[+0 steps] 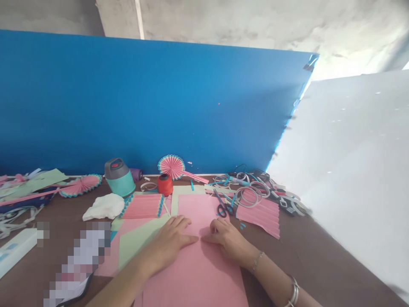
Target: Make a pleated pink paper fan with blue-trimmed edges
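Note:
A large pink paper sheet (194,277) lies in front of me, running past the bottom of the view. My left hand (174,236) rests on it palm down, fingers spread and thumb pointing right. Opposite, my right hand (225,238) touches the same sheet, its fingers loosely bent and its thumb reaching left. The two thumb tips almost meet mid-sheet; I see nothing held in either hand. Just beyond my right hand, black-handled scissors (223,207) lie at the sheet's far right edge. Pale green paper (137,241) shows beneath my left arm.
Pleated pink papers (143,206) (262,215) lie on both sides. Behind stand a red thread spool (165,184), a teal-and-grey container (119,177) and a round paper fan (171,166). Tape rolls (247,196) pile at right; white crumpled material (104,207) sits left. A blue panel (143,102) closes the back.

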`<state>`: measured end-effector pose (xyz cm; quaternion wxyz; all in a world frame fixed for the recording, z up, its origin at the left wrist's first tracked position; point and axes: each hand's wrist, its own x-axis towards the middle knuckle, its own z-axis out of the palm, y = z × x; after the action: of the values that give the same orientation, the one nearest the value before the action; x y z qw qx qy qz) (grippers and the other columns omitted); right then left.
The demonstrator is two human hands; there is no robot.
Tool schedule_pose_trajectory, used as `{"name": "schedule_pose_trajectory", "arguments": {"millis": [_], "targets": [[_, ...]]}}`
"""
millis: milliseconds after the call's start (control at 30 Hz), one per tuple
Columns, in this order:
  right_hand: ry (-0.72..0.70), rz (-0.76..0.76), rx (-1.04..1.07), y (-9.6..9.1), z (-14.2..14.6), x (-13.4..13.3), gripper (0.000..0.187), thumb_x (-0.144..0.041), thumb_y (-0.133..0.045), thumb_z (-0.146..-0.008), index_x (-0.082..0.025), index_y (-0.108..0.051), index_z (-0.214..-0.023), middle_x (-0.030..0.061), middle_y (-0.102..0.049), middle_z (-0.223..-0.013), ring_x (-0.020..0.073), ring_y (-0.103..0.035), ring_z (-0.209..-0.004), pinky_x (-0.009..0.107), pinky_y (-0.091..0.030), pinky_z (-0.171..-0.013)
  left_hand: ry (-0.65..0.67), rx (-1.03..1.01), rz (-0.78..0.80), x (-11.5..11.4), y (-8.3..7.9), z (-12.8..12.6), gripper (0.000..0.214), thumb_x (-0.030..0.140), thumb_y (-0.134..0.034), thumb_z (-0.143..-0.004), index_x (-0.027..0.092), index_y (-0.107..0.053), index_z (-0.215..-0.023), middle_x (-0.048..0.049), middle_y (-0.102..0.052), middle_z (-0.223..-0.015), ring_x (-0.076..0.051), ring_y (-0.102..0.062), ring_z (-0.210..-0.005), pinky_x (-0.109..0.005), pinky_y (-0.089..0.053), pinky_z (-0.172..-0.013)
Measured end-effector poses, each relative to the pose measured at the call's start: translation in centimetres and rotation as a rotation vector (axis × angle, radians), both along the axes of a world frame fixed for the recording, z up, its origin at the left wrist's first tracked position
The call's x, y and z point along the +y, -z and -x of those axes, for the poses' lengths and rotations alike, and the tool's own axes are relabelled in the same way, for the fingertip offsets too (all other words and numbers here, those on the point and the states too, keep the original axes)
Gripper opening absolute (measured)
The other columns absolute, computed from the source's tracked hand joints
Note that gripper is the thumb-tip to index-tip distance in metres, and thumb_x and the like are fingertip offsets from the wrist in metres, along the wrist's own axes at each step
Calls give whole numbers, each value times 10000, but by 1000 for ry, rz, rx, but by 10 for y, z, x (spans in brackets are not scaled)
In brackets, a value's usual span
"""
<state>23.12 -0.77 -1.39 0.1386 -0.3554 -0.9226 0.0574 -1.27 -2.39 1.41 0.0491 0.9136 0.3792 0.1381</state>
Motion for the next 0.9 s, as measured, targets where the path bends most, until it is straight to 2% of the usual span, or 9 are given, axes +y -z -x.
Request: {"name": "schedule_pose_trajectory", "arguments": {"millis": [233,400,567,700,767,833,900], "targets": [[50,70,14,-18,-6,-2,331,-75,-495,-800,-302,-709,-910,37,-502,-842,169,-447,-828,298,-332,-744,-40,5,75,2,-7,4,378,8,-462,-778,293,-698,-855,-21,-543,-1133,-208,-435,-1072,-357,-353,-871],[100,87,25,-26,-16,-2,355,-28,-494,-713,-276,-721,-824,35,-500,-827,170,-454,-819,297,-346,-751,-55,-7,113,9,-2,18,374,-37,-470,-691,262,-694,-684,-20,-562,-1068,-203,-440,-1050,-373,-337,-869],[103,81,39,-23,-17,-2,319,-43,-508,-656,-235,-703,-820,41,-531,-848,179,-469,-833,304,-364,-761,-52,-74,119,17,9,25,417,-57,-441,-619,266,-693,-694,-14,-580,-1007,-186,-464,-1005,-393,-325,-914],[109,46,37,-17,-12,-2,295,-25,-489,-621,-192,-652,-802,41,-577,-795,185,-492,-808,324,-375,-761,-118,-215,63,20,10,22,389,-44,-370,-605,215,-645,-698,-28,-590,-865,-176,-500,-880,-344,-392,-810],[106,30,96,-14,-9,-1,262,-34,-481,-642,-183,-637,-791,47,-595,-778,186,-506,-786,327,-386,-743,-190,-316,7,19,9,18,353,-20,-341,-613,200,-593,-724,-29,-572,-775,-173,-503,-800,-319,-408,-742],[113,43,244,-11,-8,1,204,-68,-476,-706,-179,-629,-781,48,-603,-755,174,-521,-751,312,-404,-718,-249,-411,-51,16,8,16,280,19,-340,-638,197,-538,-724,-23,-542,-697,-169,-495,-717,-296,-404,-666],[134,93,423,-8,-7,3,174,-108,-470,-759,-180,-628,-775,40,-610,-727,156,-531,-708,287,-418,-683,-237,-471,-79,12,10,13,201,63,-357,-672,198,-504,-697,-12,-519,-638,-156,-477,-631,-276,-377,-596]]}}
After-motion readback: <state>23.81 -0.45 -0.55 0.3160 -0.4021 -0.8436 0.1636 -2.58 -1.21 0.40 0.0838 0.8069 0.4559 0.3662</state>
